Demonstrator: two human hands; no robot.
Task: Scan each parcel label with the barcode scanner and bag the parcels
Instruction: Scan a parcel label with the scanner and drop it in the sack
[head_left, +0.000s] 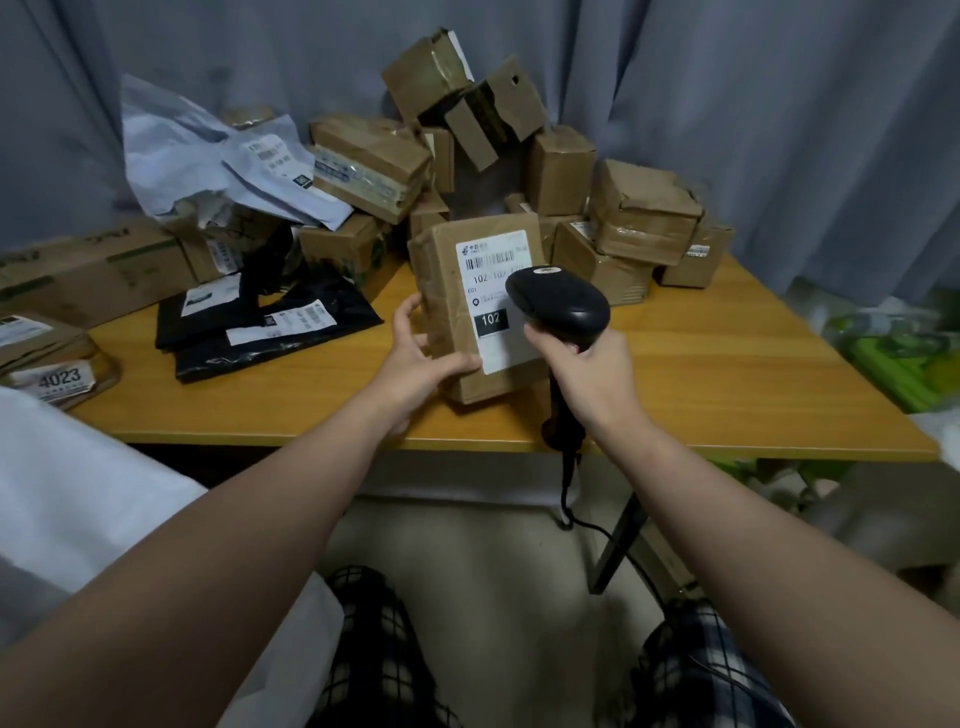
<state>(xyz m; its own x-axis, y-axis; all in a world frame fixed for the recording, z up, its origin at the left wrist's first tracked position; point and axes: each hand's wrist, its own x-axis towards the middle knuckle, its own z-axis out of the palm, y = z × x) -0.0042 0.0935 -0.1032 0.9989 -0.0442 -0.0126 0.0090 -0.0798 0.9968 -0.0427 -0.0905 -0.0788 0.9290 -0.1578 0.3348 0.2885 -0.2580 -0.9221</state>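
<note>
The parcel (457, 312) stands tilted, its lower end seemingly resting on the table (727, 374) near the front edge, with its label (493, 306) turned up so the barcode faces the scanner (558, 301). The left hand (415, 358) grips the parcel's left edge, thumb across the front, steadying it at that angle. The right hand (592, 374) is wrapped round the scanner's handle just right of the parcel, the head hovering over the label's right side, close enough to read. Behind the parcel waits a heap of boxes (639, 218); to its left lie black mailers (270, 327), likely still unscanned.
</note>
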